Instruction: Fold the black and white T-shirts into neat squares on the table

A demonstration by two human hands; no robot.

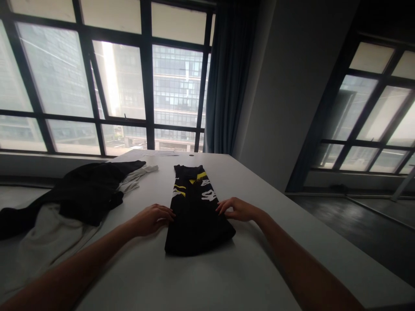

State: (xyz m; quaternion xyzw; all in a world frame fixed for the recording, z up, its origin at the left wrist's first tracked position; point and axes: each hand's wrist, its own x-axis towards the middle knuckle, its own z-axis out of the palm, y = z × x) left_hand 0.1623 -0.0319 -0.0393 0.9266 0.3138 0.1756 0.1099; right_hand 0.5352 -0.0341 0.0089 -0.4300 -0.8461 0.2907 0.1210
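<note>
Bare forearms flank a folded black shirt, its yellow-and-white print unreadable; left hand and right hand touch its sides; whether fingers pinch, I can't tell.

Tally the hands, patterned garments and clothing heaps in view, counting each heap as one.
Hands: 2, left hand and right hand
Patterned black garment: 1
Black-and-white clothing heap: 1
Total: 4
</note>
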